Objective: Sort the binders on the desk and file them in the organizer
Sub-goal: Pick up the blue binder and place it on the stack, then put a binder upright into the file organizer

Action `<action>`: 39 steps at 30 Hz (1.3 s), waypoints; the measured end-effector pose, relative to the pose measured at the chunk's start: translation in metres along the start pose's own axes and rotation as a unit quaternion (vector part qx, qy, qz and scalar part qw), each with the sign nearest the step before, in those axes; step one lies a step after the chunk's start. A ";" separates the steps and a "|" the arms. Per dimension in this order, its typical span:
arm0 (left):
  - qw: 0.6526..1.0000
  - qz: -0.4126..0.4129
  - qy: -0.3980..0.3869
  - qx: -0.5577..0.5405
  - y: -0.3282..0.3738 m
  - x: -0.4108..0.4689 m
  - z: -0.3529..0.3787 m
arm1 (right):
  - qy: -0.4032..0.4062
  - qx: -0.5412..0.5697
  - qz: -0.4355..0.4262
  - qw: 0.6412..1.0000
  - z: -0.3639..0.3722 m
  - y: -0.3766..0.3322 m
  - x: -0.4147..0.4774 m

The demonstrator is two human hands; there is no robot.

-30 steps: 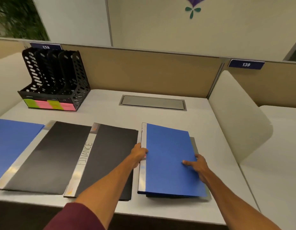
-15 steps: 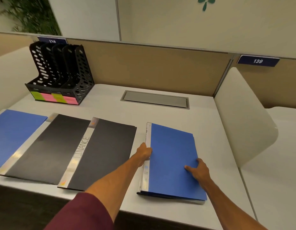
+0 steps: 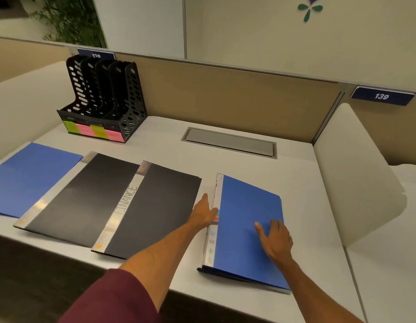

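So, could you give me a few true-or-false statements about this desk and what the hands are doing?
1. The organizer holds no binders. True.
2. Both hands rest on a black binder. False: the left hand is at the spine of the blue binder, and the right hand lies flat on its cover.
3. One black binder has FINANCE on its spine. True.
4. The organizer stands on the right. False: it stands at the rear left of the desk.
5. Only one binder is blue. False: a second blue binder lies far left.
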State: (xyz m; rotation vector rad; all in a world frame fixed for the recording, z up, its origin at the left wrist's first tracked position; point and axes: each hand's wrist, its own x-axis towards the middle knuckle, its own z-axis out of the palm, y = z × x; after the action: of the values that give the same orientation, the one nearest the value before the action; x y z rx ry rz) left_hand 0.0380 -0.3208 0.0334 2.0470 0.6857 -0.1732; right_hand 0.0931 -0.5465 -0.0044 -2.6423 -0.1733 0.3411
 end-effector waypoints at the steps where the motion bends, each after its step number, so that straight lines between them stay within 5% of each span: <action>1: 0.999 0.019 0.010 0.036 -0.004 -0.001 -0.007 | 0.001 -0.016 -0.023 1.000 0.000 -0.009 0.001; 10: 0.942 0.080 0.114 0.305 -0.043 -0.012 -0.103 | 0.031 -0.104 -0.187 0.976 0.012 -0.129 0.009; 39: 0.937 -0.078 0.204 0.273 -0.333 -0.139 -0.404 | -0.092 -0.149 -0.423 0.889 0.250 -0.495 -0.163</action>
State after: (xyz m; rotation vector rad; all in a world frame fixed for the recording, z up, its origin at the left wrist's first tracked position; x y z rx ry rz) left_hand -0.3135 0.0902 0.0609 2.5958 1.1598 -0.0243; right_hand -0.1623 -0.0304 0.0446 -2.5033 -1.4777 0.2671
